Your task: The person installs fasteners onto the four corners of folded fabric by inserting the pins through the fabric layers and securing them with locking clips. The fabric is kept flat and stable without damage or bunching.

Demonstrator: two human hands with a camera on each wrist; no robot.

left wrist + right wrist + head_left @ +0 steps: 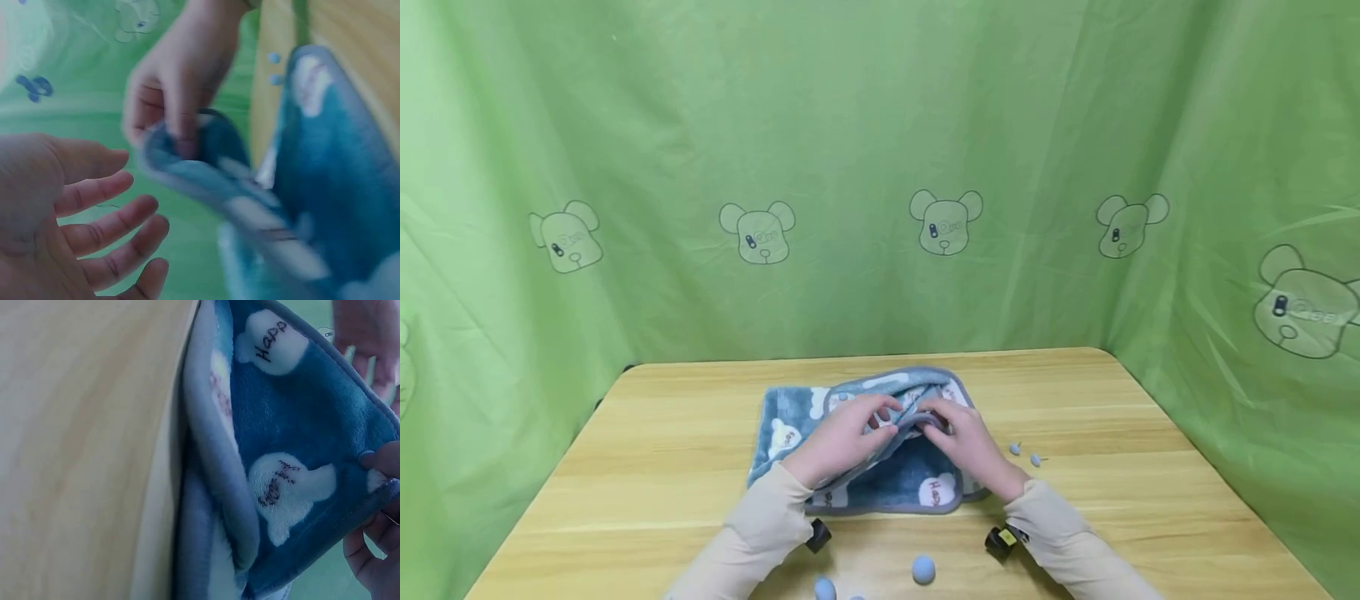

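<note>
The right hand (964,440) pinches the bound edge of the blue bear-print fleece blanket (906,477) on the worktop (1135,517), apparently propping that fold off the layers beneath; the left hand (841,440), fingers spread, hovers beside it, gripping nothing.

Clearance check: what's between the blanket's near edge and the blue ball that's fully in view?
Bare table: the head view shows only wood between the blanket and the ball.

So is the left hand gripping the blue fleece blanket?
No, in the left wrist view the left hand is open, apart from the blanket.
</note>
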